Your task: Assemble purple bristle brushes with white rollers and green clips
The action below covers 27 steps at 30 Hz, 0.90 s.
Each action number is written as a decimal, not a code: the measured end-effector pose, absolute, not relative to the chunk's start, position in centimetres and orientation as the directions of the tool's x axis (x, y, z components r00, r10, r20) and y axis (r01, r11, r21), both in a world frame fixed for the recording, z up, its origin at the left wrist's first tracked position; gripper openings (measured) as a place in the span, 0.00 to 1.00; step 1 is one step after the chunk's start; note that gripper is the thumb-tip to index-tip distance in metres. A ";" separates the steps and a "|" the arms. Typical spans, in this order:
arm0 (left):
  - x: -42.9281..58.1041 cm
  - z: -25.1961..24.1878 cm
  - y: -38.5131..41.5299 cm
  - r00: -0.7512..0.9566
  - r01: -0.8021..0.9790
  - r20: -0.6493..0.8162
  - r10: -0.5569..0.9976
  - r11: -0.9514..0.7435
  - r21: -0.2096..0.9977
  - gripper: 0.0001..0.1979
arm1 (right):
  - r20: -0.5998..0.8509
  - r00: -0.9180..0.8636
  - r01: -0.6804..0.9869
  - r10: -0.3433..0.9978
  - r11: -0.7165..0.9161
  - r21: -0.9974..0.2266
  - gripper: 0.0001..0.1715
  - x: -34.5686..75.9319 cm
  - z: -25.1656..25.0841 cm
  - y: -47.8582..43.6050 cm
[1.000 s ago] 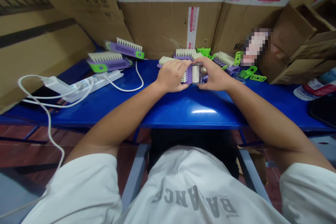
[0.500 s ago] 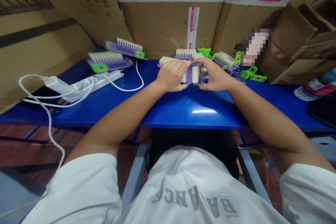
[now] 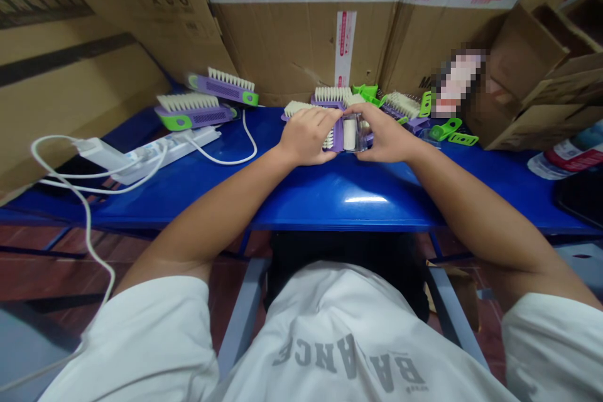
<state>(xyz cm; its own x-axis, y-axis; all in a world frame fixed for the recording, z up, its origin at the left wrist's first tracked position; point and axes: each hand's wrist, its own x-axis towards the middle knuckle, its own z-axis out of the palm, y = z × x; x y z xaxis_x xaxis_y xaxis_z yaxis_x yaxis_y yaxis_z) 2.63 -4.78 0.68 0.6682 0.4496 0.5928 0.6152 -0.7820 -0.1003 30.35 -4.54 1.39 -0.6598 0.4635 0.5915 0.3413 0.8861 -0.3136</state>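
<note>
The step in hand seems to be bringing two parts together and holding them end to end. The left hand [image 3: 311, 135] is closed over a purple brush [image 3: 338, 139], palm down, with some of its bristles showing beneath the fingers. The right hand [image 3: 384, 133] grips a clear case [image 3: 361, 135] between thumb and fingers, with a white roll [image 3: 349, 134] inside. Brush and case lie between the hands, low over the surface [image 3: 348, 201], and appear to touch; whether they are joined cannot be told. The next move probably calls for level edges and even pressure from both sides, without tilting the case.

The case looks like hard, see-through plastic, boxy in shape; the roll is a smooth, matte cylinder. The brush has a stiff-looking purple body and pale bristles. Just beyond the hands stands another brush [image 3: 330, 98], its tufts in neat rows. Past the right hand lie thin green clips [image 3: 446, 130], one with slots cut through it. Well to the left of the left hand, a long brush [image 3: 202, 116] with a rounded green end rests near a white power strip [image 3: 203, 136]. The surface is glossy blue and throws back a bright streak of light nearer the person.
</note>
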 end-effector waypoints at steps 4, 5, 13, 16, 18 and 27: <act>2.7 0.7 -4.8 0.665 0.622 0.589 0.459 -0.777 -0.096 0.41 | 0.588 -0.654 0.363 0.475 0.880 -0.307 0.53 30.4 1.5 -4.7; 2.7 0.7 -4.8 0.664 0.622 0.589 0.461 -0.778 -0.093 0.41 | 0.587 -0.651 0.370 0.481 0.876 -0.307 0.53 30.3 1.6 -4.8; 2.7 0.9 -5.0 0.658 0.621 0.588 0.471 -0.781 -0.069 0.40 | 0.571 -0.649 0.360 0.503 0.864 -0.352 0.52 30.3 1.8 -5.1; 2.7 0.8 -5.0 0.658 0.623 0.586 0.473 -0.779 -0.070 0.40 | 0.577 -0.649 0.368 0.496 0.868 -0.332 0.53 30.3 1.8 -5.0; 2.7 0.8 -4.9 0.659 0.621 0.589 0.468 -0.780 -0.075 0.40 | 0.586 -0.653 0.368 0.480 0.877 -0.308 0.53 30.4 1.8 -4.9; 2.7 0.8 -5.0 0.659 0.620 0.594 0.462 -0.780 -0.081 0.40 | 0.593 -0.636 0.377 0.495 0.869 -0.321 0.53 30.3 1.9 -5.0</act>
